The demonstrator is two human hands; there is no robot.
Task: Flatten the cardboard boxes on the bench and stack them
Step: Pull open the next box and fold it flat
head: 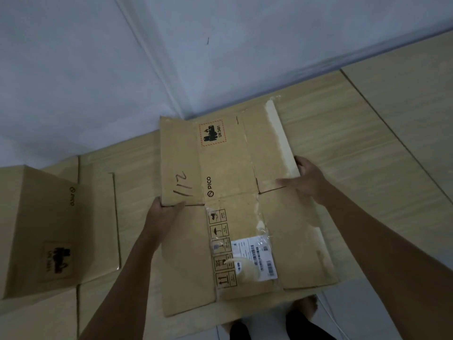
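Flanking the hand-held flattened box (232, 204), an unflattened box (41, 229) stands left.

Pale blue-white wall (98, 57) behind — corner seam running down it, grey tiled floor (367, 312) below, bare feet (302, 306) on it

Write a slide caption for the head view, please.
Both hands, left and right, hold a flattened box over the bench.

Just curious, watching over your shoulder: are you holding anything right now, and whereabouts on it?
Yes, the flattened cardboard box. The left hand grips its left edge at a flap slit; the right hand holds its right edge.
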